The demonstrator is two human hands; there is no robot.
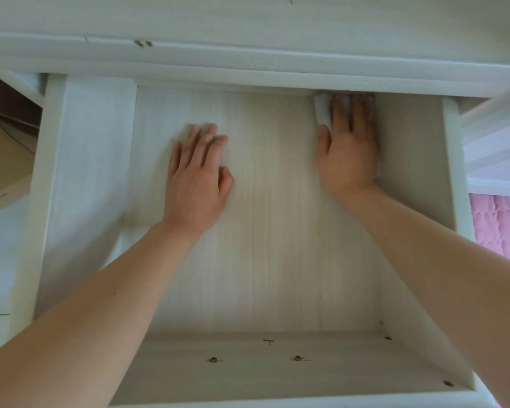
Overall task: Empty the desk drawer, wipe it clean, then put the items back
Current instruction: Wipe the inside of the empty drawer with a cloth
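The pale wooden drawer [277,260] stands pulled out below me, with nothing lying on its bottom. My left hand [198,178] lies flat on the drawer floor at the left middle, fingers straight and spread a little. My right hand [348,148] presses a white cloth [323,110] against the floor at the far right corner, just under the desk's edge. The fingers lie straight over the cloth, which shows at the fingertips and at the wrist side.
The white desk top [248,19] runs across the top of the view. A cardboard box [3,160] lies on the floor at the left. Pink quilted fabric [501,225] shows at the right. Screw heads [298,358] dot the drawer's front panel.
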